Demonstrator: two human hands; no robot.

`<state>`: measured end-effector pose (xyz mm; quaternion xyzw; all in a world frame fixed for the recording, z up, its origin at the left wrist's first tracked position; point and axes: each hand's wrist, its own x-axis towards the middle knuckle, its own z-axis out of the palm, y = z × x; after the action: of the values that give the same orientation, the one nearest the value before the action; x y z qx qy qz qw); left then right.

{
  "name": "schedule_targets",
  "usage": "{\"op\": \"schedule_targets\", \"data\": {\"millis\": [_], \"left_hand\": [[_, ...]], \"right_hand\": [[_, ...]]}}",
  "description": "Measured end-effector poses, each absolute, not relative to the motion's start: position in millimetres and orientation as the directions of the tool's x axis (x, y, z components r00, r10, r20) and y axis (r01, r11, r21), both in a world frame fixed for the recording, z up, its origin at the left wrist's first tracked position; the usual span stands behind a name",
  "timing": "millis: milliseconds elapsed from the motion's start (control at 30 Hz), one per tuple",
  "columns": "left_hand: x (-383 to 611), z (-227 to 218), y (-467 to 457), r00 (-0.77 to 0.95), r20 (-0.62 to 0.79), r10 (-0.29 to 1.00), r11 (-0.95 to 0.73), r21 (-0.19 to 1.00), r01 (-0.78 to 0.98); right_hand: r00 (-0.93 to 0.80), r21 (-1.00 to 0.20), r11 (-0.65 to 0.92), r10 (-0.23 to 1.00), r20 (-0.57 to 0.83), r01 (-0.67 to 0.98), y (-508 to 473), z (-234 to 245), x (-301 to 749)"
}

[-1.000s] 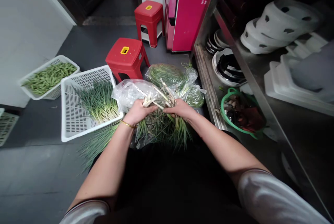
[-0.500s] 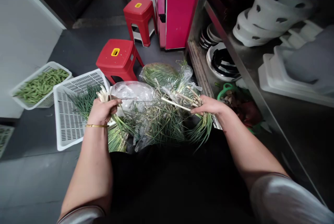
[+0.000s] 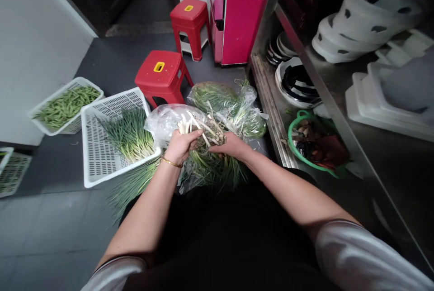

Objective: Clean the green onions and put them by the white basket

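Observation:
My left hand (image 3: 183, 146) is closed round a bunch of scallions whose clean white ends (image 3: 185, 123) stick up above the thumb. Close beside it, my right hand (image 3: 232, 145) grips another bunch of scallions with brownish, rooty ends (image 3: 215, 132); its green leaves hang down over my lap. One pale stalk (image 3: 205, 139) lies between the two hands. Beyond them are a clear plastic bag (image 3: 162, 121) and a bagged heap of green scallions (image 3: 215, 96). More scallions (image 3: 132, 135) lie in a white slotted basket (image 3: 98, 164) on the left.
A smaller white basket of green pods (image 3: 66, 105) stands at far left. Two red stools (image 3: 159, 73) are ahead, near a pink cabinet (image 3: 242, 19). On my right runs a metal shelf (image 3: 325, 96) with stacked dishes, and a green basket (image 3: 292, 135) underneath.
My hands have come together from wide apart, each still holding its scallions. The view has shifted slightly, and the scallions in the white basket now show more fully.

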<state>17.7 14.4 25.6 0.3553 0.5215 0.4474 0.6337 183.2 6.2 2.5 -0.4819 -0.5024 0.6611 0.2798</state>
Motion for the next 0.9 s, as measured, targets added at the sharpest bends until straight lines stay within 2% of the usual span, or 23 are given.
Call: {"op": "schedule_targets", "data": {"millis": [100, 200, 300, 367, 433, 467, 600, 667, 767, 900], "left_hand": [[3.2, 30.4, 11.5, 0.062, -0.333, 0.941, 0.338, 0.906, -0.255], [-8.3, 31.5, 7.4, 0.026, -0.294, 0.955, 0.292, 0.927, -0.237], [-15.9, 29.2, 2.9, -0.036, -0.254, 0.967, 0.251, 0.964, -0.084], [-18.7, 26.6, -0.5, 0.000, -0.237, 0.972, 0.236, 0.969, 0.069], [-18.9, 24.0, -3.7, 0.096, -0.256, 0.962, 0.241, 0.960, 0.139], [-18.1, 23.0, -5.1, 0.140, -0.271, 0.952, 0.256, 0.960, 0.115], [-11.6, 22.5, -7.8, 0.245, -0.306, 0.920, 0.350, 0.922, -0.162], [-9.2, 23.0, -7.6, 0.323, -0.316, 0.892, 0.391, 0.898, -0.204], [-9.2, 19.5, -4.7, 0.405, -0.326, 0.854, 0.405, 0.906, -0.125], [-16.6, 8.5, 4.1, 0.450, -0.335, 0.828, 0.352, 0.935, 0.049]], "right_hand": [[-0.469, -0.929, -0.368, 0.814, -0.342, 0.038, 6.3, 8.8, 172.0], [-0.469, -0.951, -0.280, 0.828, -0.307, 0.128, 8.3, 12.6, 163.3], [-0.421, -0.953, -0.169, 0.868, -0.264, 0.251, 10.2, 14.6, 156.8], [-0.403, -0.956, -0.175, 0.878, -0.260, 0.236, 10.7, 17.2, 154.5], [-0.383, -0.958, -0.239, 0.880, -0.282, 0.155, 10.6, 21.1, 153.8], [-0.371, -0.955, -0.281, 0.880, -0.297, 0.097, 10.5, 23.3, 154.0], [-0.359, -0.884, -0.431, 0.866, -0.350, -0.180, 11.3, 32.2, 157.7], [-0.356, -0.835, -0.470, 0.861, -0.362, -0.287, 13.2, 37.2, 162.7], [-0.346, -0.790, -0.460, 0.877, -0.334, -0.404, 18.3, 46.0, 177.1], [-0.322, -0.764, -0.371, 0.920, -0.224, -0.527, 26.1, 56.2, 210.3]]}}
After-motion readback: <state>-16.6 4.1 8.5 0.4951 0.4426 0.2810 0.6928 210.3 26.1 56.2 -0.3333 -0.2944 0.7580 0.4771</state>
